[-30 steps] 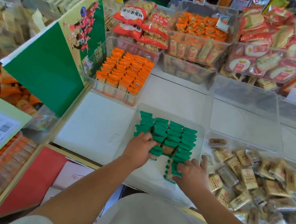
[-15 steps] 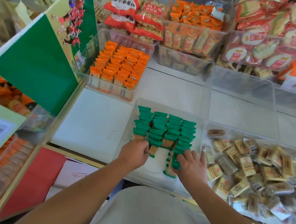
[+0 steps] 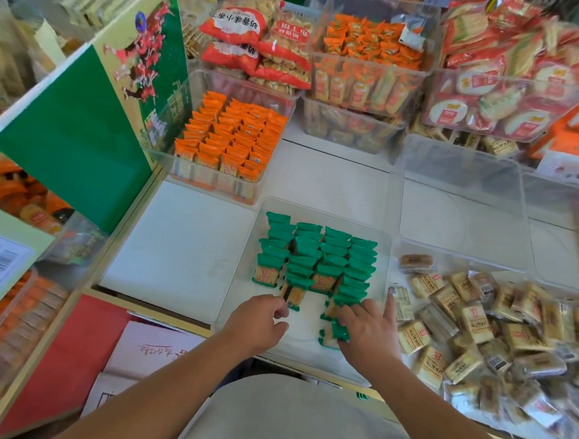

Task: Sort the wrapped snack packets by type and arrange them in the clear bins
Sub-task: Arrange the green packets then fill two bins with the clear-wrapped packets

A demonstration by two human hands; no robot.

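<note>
Green packets (image 3: pixel 316 254) half-hidden by left hand (image 3: pixel 259 321) and right hand (image 3: pixel 366 327) (labels blurred)

Two bare forearms come in from the near edge, the left forearm (image 3: pixel 172 387) and the right forearm (image 3: pixel 439 405), uncovered along all of their visible length. The left hand (image 3: pixel 259 323) and the right hand (image 3: pixel 368 327) are bare as well, and the fingernails that show on the right hand look short and plain. Between the arms, at the near middle, lies a pale grey-white garment (image 3: pixel 288 417). It is plain, smooth cloth with a softly rounded far edge and faint creases. Its cut cannot be told, since only this patch shows and it is slightly blurred.
</note>
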